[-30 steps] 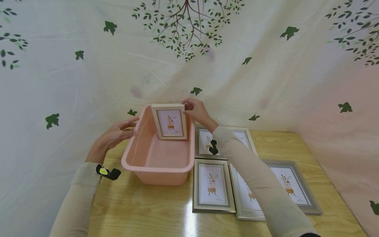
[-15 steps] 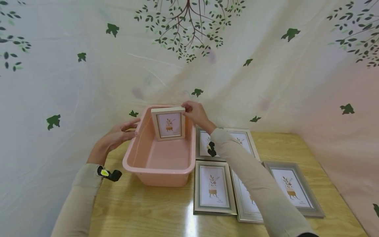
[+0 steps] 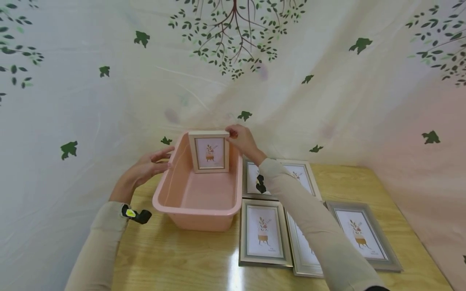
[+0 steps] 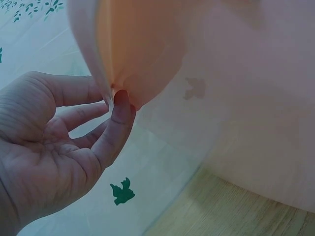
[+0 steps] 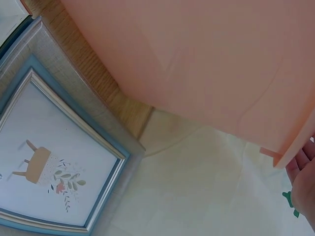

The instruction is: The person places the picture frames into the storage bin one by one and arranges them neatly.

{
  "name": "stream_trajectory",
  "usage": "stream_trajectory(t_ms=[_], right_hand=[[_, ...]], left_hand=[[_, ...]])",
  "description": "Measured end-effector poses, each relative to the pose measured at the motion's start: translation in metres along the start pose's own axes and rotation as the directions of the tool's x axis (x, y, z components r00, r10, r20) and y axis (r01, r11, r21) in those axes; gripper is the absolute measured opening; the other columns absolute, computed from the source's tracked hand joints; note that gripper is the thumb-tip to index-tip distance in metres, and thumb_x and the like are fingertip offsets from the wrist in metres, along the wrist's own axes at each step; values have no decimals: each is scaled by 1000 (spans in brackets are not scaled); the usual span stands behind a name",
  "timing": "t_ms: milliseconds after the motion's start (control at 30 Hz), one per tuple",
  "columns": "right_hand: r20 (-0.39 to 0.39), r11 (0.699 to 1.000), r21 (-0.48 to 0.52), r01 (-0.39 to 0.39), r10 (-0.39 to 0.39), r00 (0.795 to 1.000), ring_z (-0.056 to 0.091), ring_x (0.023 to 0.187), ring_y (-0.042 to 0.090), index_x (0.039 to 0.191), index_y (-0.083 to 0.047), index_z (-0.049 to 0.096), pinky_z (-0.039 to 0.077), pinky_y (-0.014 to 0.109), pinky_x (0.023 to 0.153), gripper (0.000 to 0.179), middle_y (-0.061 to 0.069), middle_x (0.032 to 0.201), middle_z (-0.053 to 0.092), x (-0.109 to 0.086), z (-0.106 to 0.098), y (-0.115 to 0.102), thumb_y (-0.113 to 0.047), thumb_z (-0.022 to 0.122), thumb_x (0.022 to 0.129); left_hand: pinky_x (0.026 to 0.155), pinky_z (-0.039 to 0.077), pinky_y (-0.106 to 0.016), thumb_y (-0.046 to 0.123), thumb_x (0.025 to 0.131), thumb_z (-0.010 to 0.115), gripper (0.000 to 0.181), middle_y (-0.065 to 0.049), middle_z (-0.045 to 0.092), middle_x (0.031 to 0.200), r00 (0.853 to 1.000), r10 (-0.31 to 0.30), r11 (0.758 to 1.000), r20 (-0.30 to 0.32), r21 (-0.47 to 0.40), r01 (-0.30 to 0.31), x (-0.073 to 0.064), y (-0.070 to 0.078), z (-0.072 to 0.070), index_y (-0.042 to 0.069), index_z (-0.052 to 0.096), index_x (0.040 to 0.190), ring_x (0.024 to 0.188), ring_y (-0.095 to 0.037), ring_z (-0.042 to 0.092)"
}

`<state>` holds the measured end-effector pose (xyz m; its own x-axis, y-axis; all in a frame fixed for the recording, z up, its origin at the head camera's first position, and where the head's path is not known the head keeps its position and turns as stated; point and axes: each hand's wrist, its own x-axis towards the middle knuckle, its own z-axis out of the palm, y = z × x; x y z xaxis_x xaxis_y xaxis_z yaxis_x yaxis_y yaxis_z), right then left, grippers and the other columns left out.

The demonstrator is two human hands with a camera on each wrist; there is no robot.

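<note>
A pink plastic basin (image 3: 198, 211) stands on the wooden table. Inside it, a cream picture frame (image 3: 194, 155) with a potted-plant print is upright against the far end. My right hand (image 3: 245, 141) pinches the frame's upper right corner; in the right wrist view only a bit of that hand (image 5: 305, 184) shows beside the basin's rim, and the held frame is hidden. On the other side my left hand (image 3: 147, 167) grips the basin's left rim. The left wrist view has thumb and fingers of this hand (image 4: 64, 137) on either side of the rim (image 4: 88, 49).
Several framed prints lie flat right of the basin, among them a champagne-coloured frame (image 3: 265, 260) at the front and a grey frame (image 3: 391, 258) at far right. My right forearm (image 3: 313, 218) passes over some. A leaf-patterned cloth (image 3: 284, 105) hangs close behind the table (image 3: 174, 258).
The held picture frame has sunk a little against the basin's far rim, and the right hand has gone down with it. The left hand keeps its place on the rim.
</note>
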<state>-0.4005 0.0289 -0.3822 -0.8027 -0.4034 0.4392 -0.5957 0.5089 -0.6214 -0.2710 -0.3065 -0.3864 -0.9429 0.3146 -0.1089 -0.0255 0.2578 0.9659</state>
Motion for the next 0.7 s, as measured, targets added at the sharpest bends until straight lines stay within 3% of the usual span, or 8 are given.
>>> stream_trajectory(t_ms=[700], right_hand=[[81, 993, -118, -26, 36, 996, 59, 114, 28, 129, 0, 66, 46, 37, 102, 39, 15, 122, 67, 8, -5, 11, -6, 75, 91]], left_hand=[[94, 50, -25, 13, 100, 64, 72, -20, 35, 155, 1000, -22, 1000, -12, -6, 22, 1, 2, 1, 17, 26, 162, 136, -38, 41]])
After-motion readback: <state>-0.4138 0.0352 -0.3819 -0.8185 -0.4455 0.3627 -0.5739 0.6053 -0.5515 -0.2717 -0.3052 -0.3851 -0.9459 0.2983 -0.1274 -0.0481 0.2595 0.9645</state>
